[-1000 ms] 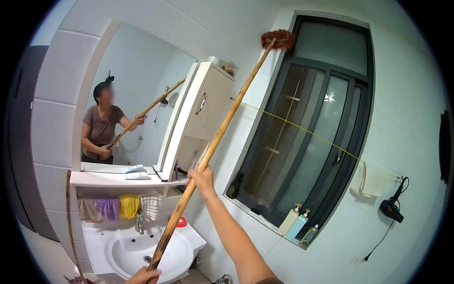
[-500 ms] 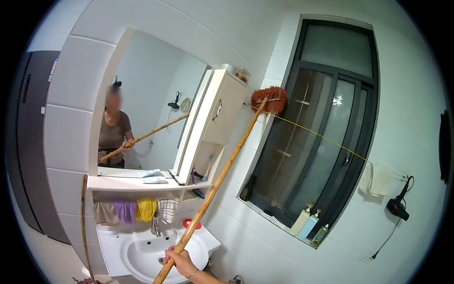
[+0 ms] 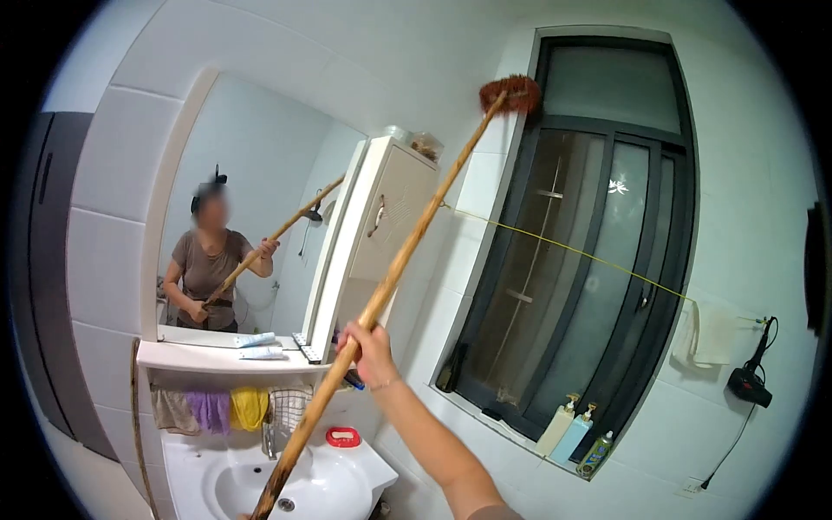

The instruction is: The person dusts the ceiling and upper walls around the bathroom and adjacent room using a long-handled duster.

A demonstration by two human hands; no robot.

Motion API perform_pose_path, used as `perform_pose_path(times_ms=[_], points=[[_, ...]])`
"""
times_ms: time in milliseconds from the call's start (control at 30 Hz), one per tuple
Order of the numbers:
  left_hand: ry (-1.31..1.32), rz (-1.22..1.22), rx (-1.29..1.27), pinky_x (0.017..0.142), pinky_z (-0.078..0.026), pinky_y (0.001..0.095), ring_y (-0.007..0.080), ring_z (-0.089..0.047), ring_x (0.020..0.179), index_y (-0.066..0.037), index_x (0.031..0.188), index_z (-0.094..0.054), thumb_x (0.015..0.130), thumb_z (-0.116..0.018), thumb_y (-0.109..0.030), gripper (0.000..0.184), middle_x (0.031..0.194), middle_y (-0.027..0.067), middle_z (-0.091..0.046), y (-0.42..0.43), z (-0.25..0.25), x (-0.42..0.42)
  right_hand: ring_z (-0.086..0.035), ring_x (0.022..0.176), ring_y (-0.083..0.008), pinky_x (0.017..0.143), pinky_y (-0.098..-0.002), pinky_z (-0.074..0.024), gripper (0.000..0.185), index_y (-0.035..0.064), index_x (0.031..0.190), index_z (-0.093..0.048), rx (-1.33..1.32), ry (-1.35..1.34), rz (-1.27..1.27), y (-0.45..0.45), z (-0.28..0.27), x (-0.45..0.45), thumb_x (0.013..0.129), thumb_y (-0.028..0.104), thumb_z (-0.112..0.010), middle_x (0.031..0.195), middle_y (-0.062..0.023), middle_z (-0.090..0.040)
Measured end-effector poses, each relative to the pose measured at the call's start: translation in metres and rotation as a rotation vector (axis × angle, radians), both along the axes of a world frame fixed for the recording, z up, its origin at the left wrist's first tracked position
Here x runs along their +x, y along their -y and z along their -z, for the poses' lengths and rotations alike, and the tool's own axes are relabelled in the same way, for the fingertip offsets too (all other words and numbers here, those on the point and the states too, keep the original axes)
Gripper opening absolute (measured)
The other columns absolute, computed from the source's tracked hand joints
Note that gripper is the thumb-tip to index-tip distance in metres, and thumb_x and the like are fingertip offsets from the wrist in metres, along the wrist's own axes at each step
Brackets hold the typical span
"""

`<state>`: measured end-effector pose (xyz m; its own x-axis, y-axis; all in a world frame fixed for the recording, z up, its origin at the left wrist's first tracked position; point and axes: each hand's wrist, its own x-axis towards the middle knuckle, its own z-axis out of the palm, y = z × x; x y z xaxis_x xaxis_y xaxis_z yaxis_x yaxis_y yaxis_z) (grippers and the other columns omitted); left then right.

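Observation:
My right hand [image 3: 367,354] is closed around the long wooden handle of a mop [image 3: 390,282], its arm stretched forward from the lower right. The shaggy reddish-brown mop head [image 3: 511,94] is raised high, at the upper left edge of the dark-framed window [image 3: 598,217]. In the mirror [image 3: 260,130], my left hand [image 3: 198,310] shows wrapped round the lower part of the handle near the waist. Directly, the left hand is out of sight, below the lower edge of the view.
A yellow cord [image 3: 563,247] crosses before the window. Bottles [image 3: 568,433] stand on its sill. A hair dryer [image 3: 750,386] and a towel [image 3: 698,334] hang at right. Below the mirror are hanging cloths [image 3: 208,412], a washbasin [image 3: 347,477] and a red soap dish [image 3: 343,437]. A cabinet [image 3: 403,195] stands beside the mirror.
The mop head has gone up along the window's left edge, from the cord's level to near the top. My right hand has risen with the handle, and more of the forearm shows.

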<state>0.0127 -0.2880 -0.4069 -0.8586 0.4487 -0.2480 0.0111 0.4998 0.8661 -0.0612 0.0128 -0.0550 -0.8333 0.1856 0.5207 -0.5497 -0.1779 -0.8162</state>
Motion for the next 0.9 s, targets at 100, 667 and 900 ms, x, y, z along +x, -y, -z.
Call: perform_pose_path(times_ms=[100, 667, 900], points=[[-0.118, -0.081, 0.316, 0.044, -0.036, 0.0334, 0.015, -0.046, 0.049, -0.005, 0.072, -0.061, 0.078, -0.067, -0.022, 0.02, 0.055, 0.0029, -0.052, -0.057, -0.132, 0.006, -0.057, 0.059, -0.0194, 0.052, -0.0347, -0.0506, 0.016, 0.0046, 0.089, -0.046, -0.014, -0.017, -0.063, -0.019, -0.053, -0.008, 0.083, 0.01, -0.06, 0.07, -0.0071, -0.053], [-0.065, 0.078, 0.545, 0.034, -0.031, 0.03, 0.017, -0.046, 0.038, -0.005, 0.06, -0.052, 0.078, -0.066, -0.014, 0.024, 0.048, 0.0057, -0.046, -0.216, -0.373, -0.065, -0.056, 0.048, -0.0187, 0.046, -0.0329, -0.0499, 0.009, 0.0004, 0.073, -0.051, 0.187, -0.119, 0.172, -0.075, -0.182, -0.029, 0.07, 0.003, -0.059, 0.058, -0.0089, -0.053], [-0.065, 0.014, 0.313, 0.033, -0.033, 0.0313, 0.016, -0.047, 0.036, -0.004, 0.057, -0.051, 0.075, -0.064, -0.009, 0.023, 0.047, 0.0072, -0.049, -0.159, -0.223, -0.043, -0.055, 0.047, -0.02, 0.044, -0.0315, -0.0476, 0.032, 0.0004, 0.092, -0.045, 0.113, -0.018, 0.169, -0.065, -0.11, -0.029, 0.066, 0.001, -0.063, 0.066, -0.0079, -0.052]])
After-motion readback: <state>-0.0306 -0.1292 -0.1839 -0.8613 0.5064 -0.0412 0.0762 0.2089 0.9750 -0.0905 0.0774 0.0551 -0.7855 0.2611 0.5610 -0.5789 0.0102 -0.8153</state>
